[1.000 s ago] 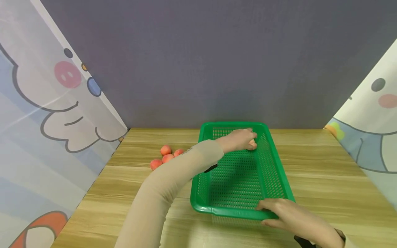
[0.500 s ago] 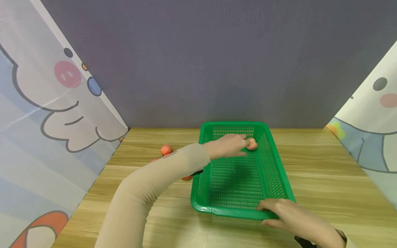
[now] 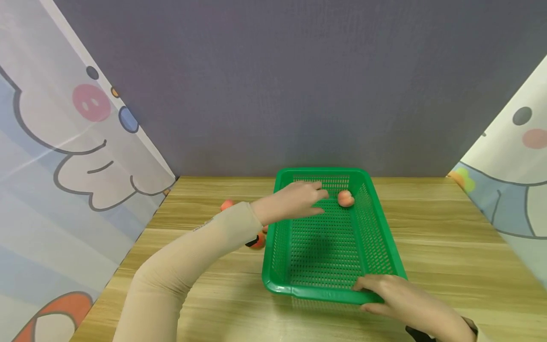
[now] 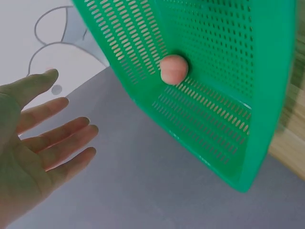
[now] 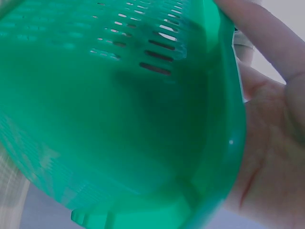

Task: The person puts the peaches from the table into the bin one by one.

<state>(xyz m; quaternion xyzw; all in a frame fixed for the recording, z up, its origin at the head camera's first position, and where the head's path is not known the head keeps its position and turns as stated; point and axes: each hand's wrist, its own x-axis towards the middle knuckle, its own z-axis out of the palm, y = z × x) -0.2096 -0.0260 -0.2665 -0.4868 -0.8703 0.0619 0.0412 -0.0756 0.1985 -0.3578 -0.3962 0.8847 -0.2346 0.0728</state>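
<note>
A green perforated basket (image 3: 334, 295) stands on the wooden table, with one peach (image 3: 345, 198) in its far right corner. My left hand (image 3: 292, 202) hovers over the basket's far left part, fingers spread and holding nothing. In the left wrist view the same hand (image 4: 45, 143) is beside the basket, apart from the peach (image 4: 174, 69). My right hand (image 3: 397, 299) grips the near rim at its right corner; the right wrist view shows the palm (image 5: 267, 152) against the rim (image 5: 233, 138). Other peaches (image 3: 227, 204) lie left of the basket, partly hidden by my left sleeve.
The wooden table (image 3: 448, 247) extends to both sides of the basket. A grey wall (image 3: 265, 85) rises behind it, and cartoon-printed sheets (image 3: 38, 156) flank the table left and right.
The peach has left my left hand and rests in the basket. That hand has opened and moved left, and its sleeve covers more of the peaches outside. My right hand has stayed on the rim.
</note>
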